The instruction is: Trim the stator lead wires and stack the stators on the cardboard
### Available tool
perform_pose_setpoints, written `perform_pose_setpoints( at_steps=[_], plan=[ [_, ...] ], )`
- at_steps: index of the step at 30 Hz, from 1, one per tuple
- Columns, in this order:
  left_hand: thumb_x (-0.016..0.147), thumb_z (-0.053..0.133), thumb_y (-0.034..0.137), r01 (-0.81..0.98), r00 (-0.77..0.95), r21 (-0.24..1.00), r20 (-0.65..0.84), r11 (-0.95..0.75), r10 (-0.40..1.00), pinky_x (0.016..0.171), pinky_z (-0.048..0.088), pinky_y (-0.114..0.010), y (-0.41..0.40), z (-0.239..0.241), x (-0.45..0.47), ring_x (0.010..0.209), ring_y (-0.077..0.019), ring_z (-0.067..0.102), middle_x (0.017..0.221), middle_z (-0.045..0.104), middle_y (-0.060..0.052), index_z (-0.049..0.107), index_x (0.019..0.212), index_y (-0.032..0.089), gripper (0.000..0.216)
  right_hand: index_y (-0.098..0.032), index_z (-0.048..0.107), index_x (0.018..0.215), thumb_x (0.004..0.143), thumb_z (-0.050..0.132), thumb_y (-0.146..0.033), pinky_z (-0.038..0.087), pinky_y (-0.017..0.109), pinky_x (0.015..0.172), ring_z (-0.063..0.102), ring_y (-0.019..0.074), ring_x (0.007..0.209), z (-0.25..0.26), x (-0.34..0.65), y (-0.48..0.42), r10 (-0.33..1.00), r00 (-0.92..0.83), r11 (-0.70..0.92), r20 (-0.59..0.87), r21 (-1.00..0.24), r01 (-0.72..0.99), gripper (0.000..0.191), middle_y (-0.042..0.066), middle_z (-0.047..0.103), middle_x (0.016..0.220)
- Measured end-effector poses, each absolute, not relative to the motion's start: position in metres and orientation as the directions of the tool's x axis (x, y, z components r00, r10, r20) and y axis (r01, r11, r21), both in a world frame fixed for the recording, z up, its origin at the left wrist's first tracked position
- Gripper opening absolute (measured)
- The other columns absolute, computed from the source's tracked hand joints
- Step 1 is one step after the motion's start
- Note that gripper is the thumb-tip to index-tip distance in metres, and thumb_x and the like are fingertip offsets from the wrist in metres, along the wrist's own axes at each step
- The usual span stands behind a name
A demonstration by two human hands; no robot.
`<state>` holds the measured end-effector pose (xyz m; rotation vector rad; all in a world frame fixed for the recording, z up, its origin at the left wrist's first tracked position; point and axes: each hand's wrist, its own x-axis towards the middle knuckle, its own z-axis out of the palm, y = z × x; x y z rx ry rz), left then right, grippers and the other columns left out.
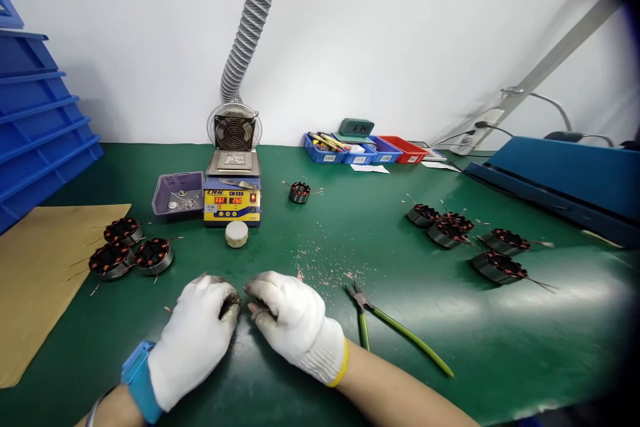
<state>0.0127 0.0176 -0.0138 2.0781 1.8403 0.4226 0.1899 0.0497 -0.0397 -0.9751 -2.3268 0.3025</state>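
My left hand (pixel 200 330), in a white glove with darkened fingertips, is closed, its fingers curled inward over the green mat. A short copper-coloured wire end (pixel 169 309) pokes out beyond its far side; whatever the hand holds is hidden beneath it. Close by on the right, my right hand (pixel 293 317), also gloved, has thumb and fingers bent together in a pinch, and what lies between them cannot be made out. Green-handled cutting pliers (pixel 361 300) lie with jaws apart to the right of my right hand. Copper wire clippings (pixel 325 270) are scattered beyond it.
Wound motor stators stand at left (pixel 154 255), centre (pixel 300 193) and right (pixel 500 267). A solder pot (pixel 233 203) sits under a fan with a grey duct (pixel 255 13), beside a purple tray (pixel 163 197) and a round white tin (pixel 237 235). Blue crates (pixel 40 120) are stacked left.
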Motion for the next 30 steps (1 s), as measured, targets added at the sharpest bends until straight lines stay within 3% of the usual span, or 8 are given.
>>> perform_pose_setpoints(
  at_steps=[14,17,20,22,23,25,28,30],
  plan=[
    [0.087,0.044,0.019,0.889,0.178,0.424,0.026,-0.172,0.984,0.083,0.041,-0.04,0.016,-0.014,0.011,0.09,-0.0238,0.052,0.088,0.062,-0.006,0.061,0.077,0.02,0.02,-0.019,0.06,0.103,0.088,0.054,-0.023,0.042,0.031,0.062,0.058,0.0227,0.079,-0.024,0.189,0.053,0.56,-0.812,0.828,0.164,-0.077,0.555,0.017,0.008,0.063,0.102],
    [0.088,0.043,0.021,0.872,0.211,0.439,0.06,-0.216,0.976,0.09,0.04,-0.042,0.014,-0.017,0.009,0.093,-0.0239,0.051,0.092,0.061,-0.006,0.061,0.08,0.02,0.02,-0.019,0.061,0.097,0.087,0.054,-0.024,0.044,0.03,0.065,0.061,0.0228,0.082,-0.022,0.185,0.052,0.686,-0.723,0.703,0.085,-0.335,0.627,0.013,0.007,0.064,0.098],
    [0.089,0.042,0.021,0.847,0.262,0.451,0.106,-0.281,0.959,0.099,0.035,-0.045,0.011,-0.02,0.009,0.094,-0.0231,0.05,0.093,0.06,-0.005,0.06,0.08,0.02,0.02,-0.018,0.057,0.088,0.089,0.043,-0.02,0.046,0.024,0.057,0.062,0.0169,0.065,-0.021,0.179,0.052,0.76,-0.583,0.164,-0.286,-0.784,0.599,0.014,0.003,0.064,0.077],
    [0.089,0.041,0.02,0.844,0.271,0.452,0.104,-0.288,0.957,0.099,0.036,-0.046,0.01,-0.02,0.009,0.092,-0.0228,0.05,0.09,0.06,-0.005,0.06,0.078,0.02,0.021,-0.018,0.054,0.085,0.088,0.038,-0.017,0.045,0.023,0.051,0.059,0.0148,0.054,-0.02,0.177,0.052,0.671,-0.577,-0.104,-0.466,-0.83,0.548,0.017,0.0,0.06,0.066],
    [0.088,0.041,0.02,0.846,0.268,0.452,0.096,-0.282,0.959,0.098,0.036,-0.045,0.009,-0.02,0.009,0.091,-0.0227,0.05,0.089,0.059,-0.005,0.059,0.077,0.02,0.022,-0.018,0.055,0.085,0.087,0.04,-0.018,0.045,0.023,0.052,0.06,0.0154,0.055,-0.02,0.178,0.052,0.685,-0.566,-0.089,-0.459,-0.824,0.56,0.015,0.0,0.06,0.065],
    [0.088,0.041,0.019,0.851,0.261,0.45,0.081,-0.269,0.962,0.096,0.037,-0.045,0.01,-0.019,0.009,0.089,-0.0225,0.05,0.087,0.059,-0.005,0.058,0.075,0.02,0.022,-0.019,0.059,0.089,0.084,0.052,-0.023,0.046,0.026,0.059,0.063,0.0183,0.069,-0.02,0.181,0.052,0.792,-0.557,0.203,-0.249,-0.754,0.625,0.009,0.002,0.064,0.077],
    [0.088,0.042,0.019,0.857,0.255,0.445,0.072,-0.26,0.964,0.1,0.035,-0.047,0.011,-0.018,0.009,0.087,-0.0223,0.05,0.086,0.059,-0.005,0.058,0.075,0.02,0.021,-0.02,0.062,0.101,0.079,0.062,-0.024,0.045,0.031,0.067,0.061,0.0222,0.083,-0.024,0.187,0.051,0.685,-0.713,0.706,0.147,-0.372,0.602,0.023,0.006,0.064,0.099],
    [0.088,0.042,0.018,0.862,0.249,0.438,0.069,-0.254,0.966,0.102,0.034,-0.048,0.011,-0.018,0.008,0.087,-0.0221,0.05,0.086,0.059,-0.005,0.057,0.075,0.02,0.02,-0.018,0.06,0.105,0.083,0.057,-0.02,0.043,0.033,0.064,0.059,0.0224,0.078,-0.026,0.189,0.051,0.542,-0.813,0.84,0.213,-0.145,0.523,0.022,0.007,0.063,0.099]
  ],
)
